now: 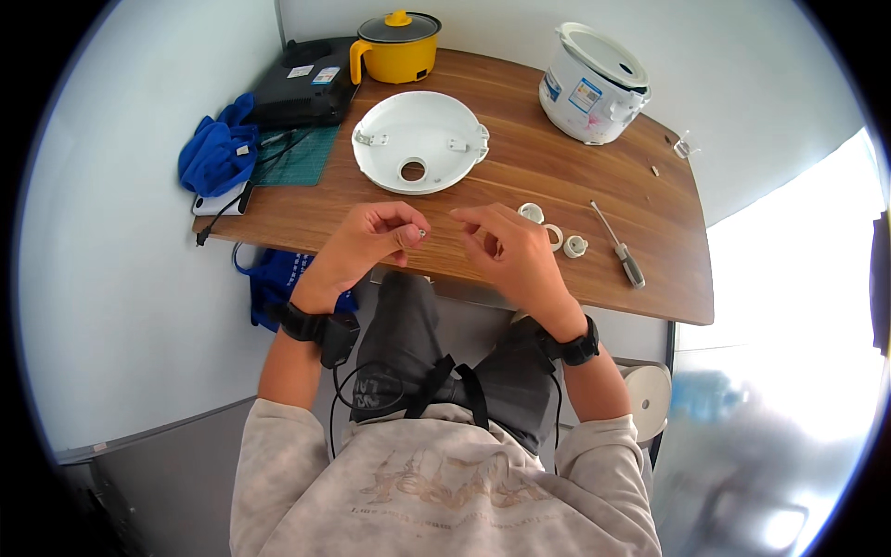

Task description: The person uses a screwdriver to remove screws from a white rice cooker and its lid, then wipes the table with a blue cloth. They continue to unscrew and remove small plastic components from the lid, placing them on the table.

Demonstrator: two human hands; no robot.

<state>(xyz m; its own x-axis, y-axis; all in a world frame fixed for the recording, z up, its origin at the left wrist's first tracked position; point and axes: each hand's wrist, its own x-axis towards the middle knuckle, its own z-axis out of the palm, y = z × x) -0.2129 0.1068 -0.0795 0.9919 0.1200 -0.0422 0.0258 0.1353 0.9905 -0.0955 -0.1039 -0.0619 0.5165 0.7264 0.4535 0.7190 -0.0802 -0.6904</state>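
Note:
Over the table's front edge, my left hand [369, 239] pinches a tiny metallic part [422, 233] between thumb and fingertips; it is too small to name, perhaps a screw. My right hand [515, 255] hovers just to the right with fingers apart and nothing visible in them. Beyond both hands lies a white round plastic cover [419, 139], hollow side up, with a round hole near its front. Beside my right hand are a white cap [531, 213], a white ring [555, 238] and a small white fitting [575, 246]. Farther right rests a screwdriver [631, 265].
A yellow lidded pot [422, 58] and a white rice cooker [587, 93] stand at the back. On the left are a black appliance [292, 88], a blue cloth [218, 153] and a green mat [311, 158]. A clear plastic piece [684, 146] lies near the right edge.

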